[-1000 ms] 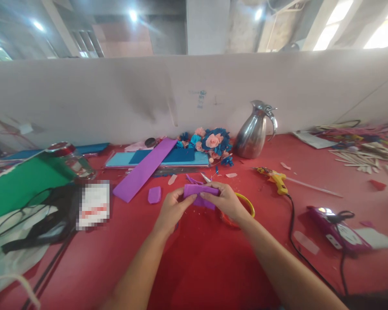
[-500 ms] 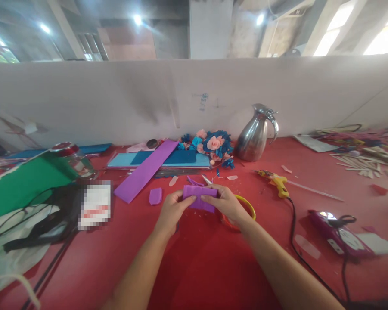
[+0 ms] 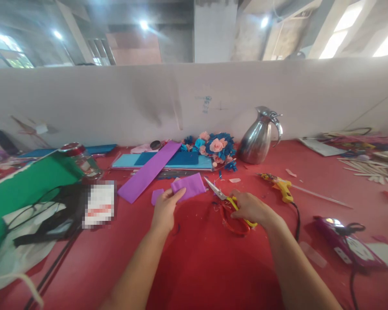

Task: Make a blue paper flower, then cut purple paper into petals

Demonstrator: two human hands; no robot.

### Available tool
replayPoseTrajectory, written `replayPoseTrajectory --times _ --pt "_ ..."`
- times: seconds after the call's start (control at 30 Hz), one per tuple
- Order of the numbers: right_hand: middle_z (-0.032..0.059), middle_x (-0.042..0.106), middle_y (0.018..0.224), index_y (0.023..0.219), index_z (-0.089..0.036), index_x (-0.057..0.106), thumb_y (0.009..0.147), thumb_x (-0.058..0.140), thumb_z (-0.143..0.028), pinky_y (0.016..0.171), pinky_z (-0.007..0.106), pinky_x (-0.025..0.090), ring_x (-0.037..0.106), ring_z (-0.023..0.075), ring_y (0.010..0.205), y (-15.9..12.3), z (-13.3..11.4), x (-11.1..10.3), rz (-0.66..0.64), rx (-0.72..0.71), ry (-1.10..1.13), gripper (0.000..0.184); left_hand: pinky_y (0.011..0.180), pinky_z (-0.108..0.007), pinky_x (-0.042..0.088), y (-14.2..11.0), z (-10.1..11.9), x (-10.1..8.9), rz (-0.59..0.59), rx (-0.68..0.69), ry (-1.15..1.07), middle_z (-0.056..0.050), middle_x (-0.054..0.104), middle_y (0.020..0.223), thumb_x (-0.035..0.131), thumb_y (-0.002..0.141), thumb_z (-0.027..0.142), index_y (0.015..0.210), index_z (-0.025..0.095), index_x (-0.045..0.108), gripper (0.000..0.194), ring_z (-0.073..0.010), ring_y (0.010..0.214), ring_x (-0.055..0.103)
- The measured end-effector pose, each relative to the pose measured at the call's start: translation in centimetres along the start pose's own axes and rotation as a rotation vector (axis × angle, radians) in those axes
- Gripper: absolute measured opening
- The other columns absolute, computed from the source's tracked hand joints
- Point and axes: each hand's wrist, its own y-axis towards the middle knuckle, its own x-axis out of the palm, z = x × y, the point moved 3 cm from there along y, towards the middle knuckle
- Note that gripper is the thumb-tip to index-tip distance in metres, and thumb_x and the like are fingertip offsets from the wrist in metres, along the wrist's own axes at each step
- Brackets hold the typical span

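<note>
A folded piece of purple crepe paper (image 3: 194, 187) is pinched between the thumb and fingers of my left hand (image 3: 166, 206). My right hand (image 3: 248, 206) has its fingers on the handles of the scissors (image 3: 235, 221), one red and one yellow. Their metal blades point to the upper left, towards the purple piece, and stay apart from it. Partly behind my left hand lies a small purple cut piece (image 3: 156, 196). A long purple paper strip (image 3: 150, 172) rests across blue paper sheets (image 3: 125, 160) farther back.
Paper flowers (image 3: 218, 146) and a steel jug (image 3: 258, 137) stand near the wall. To the right lie a yellow glue gun (image 3: 282, 188) with its cord, a purple device (image 3: 349, 241) and wooden sticks (image 3: 364, 168). Leftward are a jar (image 3: 84, 161) and a black bag (image 3: 71, 206).
My right hand has let go of the purple paper and moved right and down onto the scissors' handles. My left hand keeps the paper, now a little farther left and tilted.
</note>
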Motion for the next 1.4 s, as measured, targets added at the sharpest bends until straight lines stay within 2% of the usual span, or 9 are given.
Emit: replayPoseTrajectory --times 0.17,0.3,0.37,0.5,0.57,0.7,0.9,1.13,1.4 --pt "0.0033 0.062 0.069 0.092 -0.019 0.060 0.060 0.062 -0.020 0.050 0.024 0.027 0.056 0.0185 0.062 -0.3 -1.5 -0.1 0.023 0.085 -0.044 0.032 0.052 -0.019 0.046 0.2 0.0 -0.5 0.137 -0.154 -0.247 0.000 0.071 0.070 0.082 0.055 0.018 0.076 0.016 0.070 0.024 -0.0099 0.061 0.063" --pt "0.0020 0.062 0.070 0.120 -0.020 0.054 0.065 0.057 -0.019 0.051 0.025 0.031 0.057 0.0189 0.060 -0.6 -2.2 -1.4 0.207 0.135 0.085 0.055 0.047 -0.017 0.045 0.5 0.2 -1.1 0.232 -0.260 -0.482 0.003 0.068 0.069 0.076 0.062 0.005 0.073 0.017 0.065 0.019 -0.0073 0.056 0.061" --pt "-0.0001 0.062 0.068 0.126 -0.023 0.051 0.067 0.057 -0.018 0.053 0.026 0.035 0.057 0.0186 0.059 -0.7 -2.7 -1.8 0.242 0.087 0.232 0.060 0.045 -0.017 0.045 0.6 0.5 -1.3 0.272 -0.308 -0.567 0.002 0.067 0.066 0.072 0.066 0.002 0.071 0.016 0.063 0.018 -0.0065 0.052 0.059" --pt "0.0011 0.063 0.073 0.120 -0.022 0.057 0.070 0.064 -0.031 0.060 0.027 0.045 0.060 0.0201 0.068 -0.8 -5.0 -0.9 0.089 -0.153 0.682 0.051 0.043 -0.015 0.045 0.8 1.3 -1.9 0.329 -0.377 -0.662 0.001 0.064 0.061 0.066 0.075 0.003 0.070 0.015 0.060 0.014 -0.0057 0.047 0.056" --pt "0.0033 0.063 0.082 0.116 -0.021 0.057 0.071 0.066 -0.039 0.066 0.028 0.047 0.060 0.0208 0.076 -1.2 -6.3 -0.1 -0.001 -0.177 0.832 0.049 0.042 -0.014 0.045 1.0 1.6 -2.4 0.341 -0.383 -0.706 0.001 0.062 0.058 0.064 0.077 0.004 0.068 0.014 0.058 0.015 -0.0060 0.047 0.056" --pt "0.0053 0.058 0.097 0.117 -0.021 0.052 0.072 0.068 -0.048 0.081 0.031 0.046 0.055 0.0210 0.091 -2.1 -8.3 0.8 -0.114 -0.157 0.891 0.055 0.043 -0.014 0.047 1.3 2.0 -3.3 0.335 -0.353 -0.781 -0.001 0.061 0.058 0.060 0.081 0.005 0.071 0.012 0.058 0.013 -0.0068 0.048 0.057" --pt "-0.0022 0.042 0.076 0.103 -0.022 0.051 0.072 0.062 -0.062 0.067 0.030 0.042 0.041 0.0148 0.068 -3.5 -10.1 1.4 -0.392 -0.194 0.890 0.052 0.043 -0.017 0.048 0.8 2.1 -3.0 0.318 -0.317 -0.790 0.000 0.063 0.059 0.061 0.079 0.003 0.075 0.013 0.058 0.011 -0.0077 0.046 0.057" --pt "-0.0030 0.040 0.073 0.099 -0.023 0.049 0.068 0.056 -0.075 0.057 0.026 0.038 0.039 0.0130 0.062 -3.8 -11.2 1.5 -0.376 -0.117 0.948 0.060 0.060 -0.026 0.058 -0.1 2.0 -1.3 0.220 -0.269 -0.705 -0.005 0.070 0.072 0.061 0.077 -0.001 0.079 0.012 0.061 0.012 -0.0126 0.062 0.067" --pt "-0.0031 0.044 0.070 0.107 -0.021 0.050 0.067 0.053 -0.079 0.048 0.022 0.033 0.041 0.0104 0.057 -3.5 -10.5 2.7 -0.343 -0.047 0.993 0.071 0.061 -0.024 0.058 -0.9 2.1 -0.3 0.189 -0.225 -0.660 -0.006 0.072 0.073 0.062 0.075 -0.003 0.078 0.009 0.065 0.012 -0.0133 0.063 0.068"
